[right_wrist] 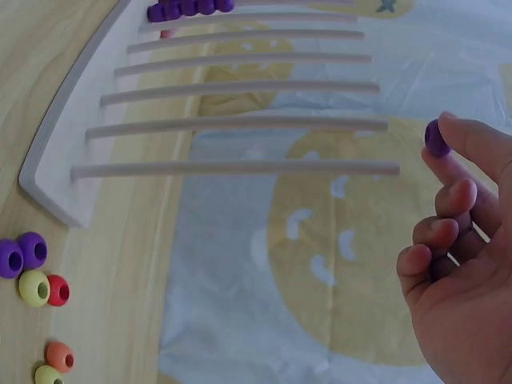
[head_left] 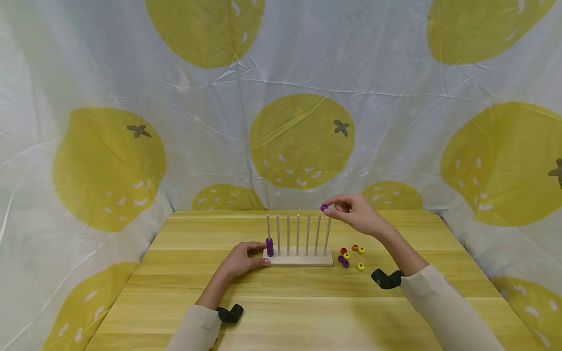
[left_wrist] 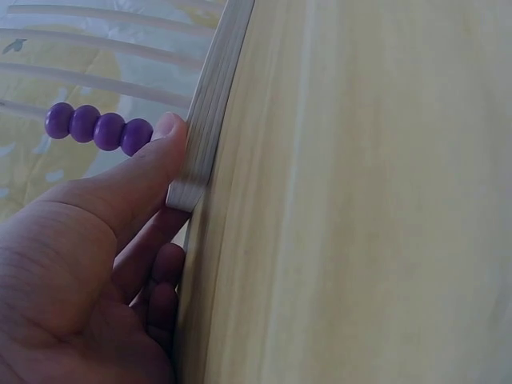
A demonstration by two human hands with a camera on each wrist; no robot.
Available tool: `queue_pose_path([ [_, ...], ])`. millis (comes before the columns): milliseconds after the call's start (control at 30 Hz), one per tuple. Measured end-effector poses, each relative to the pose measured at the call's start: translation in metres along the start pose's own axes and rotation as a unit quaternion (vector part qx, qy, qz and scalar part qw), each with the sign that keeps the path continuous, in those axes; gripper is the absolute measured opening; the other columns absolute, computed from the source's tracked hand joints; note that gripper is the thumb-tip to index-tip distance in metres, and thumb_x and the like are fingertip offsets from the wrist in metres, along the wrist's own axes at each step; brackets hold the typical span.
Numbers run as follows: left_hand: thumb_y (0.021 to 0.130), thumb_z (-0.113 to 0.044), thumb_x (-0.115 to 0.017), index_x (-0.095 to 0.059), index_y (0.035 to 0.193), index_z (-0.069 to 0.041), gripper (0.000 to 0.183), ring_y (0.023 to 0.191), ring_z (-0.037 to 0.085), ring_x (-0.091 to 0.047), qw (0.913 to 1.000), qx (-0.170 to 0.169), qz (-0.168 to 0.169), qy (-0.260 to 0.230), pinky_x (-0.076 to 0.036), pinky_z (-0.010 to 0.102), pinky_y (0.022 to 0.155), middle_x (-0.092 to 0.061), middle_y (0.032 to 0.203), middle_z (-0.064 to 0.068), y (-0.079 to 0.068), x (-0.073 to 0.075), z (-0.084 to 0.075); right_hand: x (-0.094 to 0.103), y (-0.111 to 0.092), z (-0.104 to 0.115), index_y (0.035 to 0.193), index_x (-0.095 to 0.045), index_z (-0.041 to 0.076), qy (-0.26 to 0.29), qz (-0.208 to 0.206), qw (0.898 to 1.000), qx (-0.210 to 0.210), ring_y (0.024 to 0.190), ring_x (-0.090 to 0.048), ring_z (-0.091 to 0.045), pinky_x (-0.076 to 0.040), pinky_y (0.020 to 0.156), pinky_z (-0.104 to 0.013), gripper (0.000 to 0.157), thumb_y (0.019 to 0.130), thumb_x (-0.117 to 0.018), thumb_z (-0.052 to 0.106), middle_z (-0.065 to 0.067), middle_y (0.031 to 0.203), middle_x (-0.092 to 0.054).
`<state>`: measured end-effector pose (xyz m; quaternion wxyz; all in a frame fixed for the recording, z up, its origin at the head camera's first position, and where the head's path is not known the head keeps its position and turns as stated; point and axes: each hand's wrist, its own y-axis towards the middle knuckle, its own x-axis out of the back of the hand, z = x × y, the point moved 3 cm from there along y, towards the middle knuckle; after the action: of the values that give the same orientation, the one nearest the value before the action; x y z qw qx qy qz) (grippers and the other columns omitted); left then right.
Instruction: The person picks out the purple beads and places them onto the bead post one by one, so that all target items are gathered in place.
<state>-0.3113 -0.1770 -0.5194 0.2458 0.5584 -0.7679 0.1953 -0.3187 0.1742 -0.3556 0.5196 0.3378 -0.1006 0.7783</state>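
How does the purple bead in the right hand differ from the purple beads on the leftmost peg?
The purple bead is single, pinched by the right hand in the air above the rightmost peg. The stacked beads number four and sit threaded low on the leftmost peg, beside the left hand. Both look alike in colour and shape.

No readable text or labels anywhere.

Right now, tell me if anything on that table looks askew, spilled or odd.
Nothing stands out. The peg rack sits flat, pegs upright, four purple beads stacked on the leftmost peg. The loose beads lie clustered beside its right end.
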Motion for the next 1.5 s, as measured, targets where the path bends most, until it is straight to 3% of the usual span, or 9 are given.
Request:
queue_pose_path([
  [667, 0.084, -0.041, -0.086, -0.068, 0.137, -0.016, 0.061, 0.137, 0.034, -0.055, 0.9999, -0.007, 0.003, 0.012, -0.042, 0.054, 0.116, -0.065, 0.141, 0.009, 0.001, 0.001, 0.0, -0.027, 0.037, 0.027, 0.119, -0.076, 0.024, 0.01, 0.007, 0.999, 0.037, 0.054, -0.032, -0.015, -0.034, 0.056, -0.029, 0.029, 0.099, -0.07, 0.043, -0.001, 0.067, -0.047],
  [933, 0.084, -0.041, -0.086, -0.068, 0.137, -0.016, 0.062, 0.138, 0.034, -0.055, 1.0, -0.001, 0.005, 0.006, -0.041, 0.053, 0.117, -0.066, 0.141, 0.009, 0.001, 0.0, 0.0, -0.045, 0.051, 0.039, 0.116, -0.077, 0.024, 0.033, 0.027, 0.999, 0.025, 0.055, -0.031, -0.015, -0.033, 0.056, -0.03, 0.027, 0.098, -0.071, 0.044, -0.001, 0.068, -0.047],
  [1500, 0.085, -0.041, -0.085, -0.069, 0.136, -0.019, 0.058, 0.138, 0.034, -0.055, 0.9999, -0.009, 0.002, 0.007, -0.042, 0.055, 0.116, -0.066, 0.141, 0.007, 0.001, 0.001, 0.001, -0.085, 0.077, 0.053, 0.112, -0.078, 0.018, 0.031, 0.055, 0.996, 0.061, 0.055, -0.032, -0.012, -0.036, 0.061, -0.027, 0.021, 0.099, -0.072, 0.033, 0.002, 0.065, -0.045],
])
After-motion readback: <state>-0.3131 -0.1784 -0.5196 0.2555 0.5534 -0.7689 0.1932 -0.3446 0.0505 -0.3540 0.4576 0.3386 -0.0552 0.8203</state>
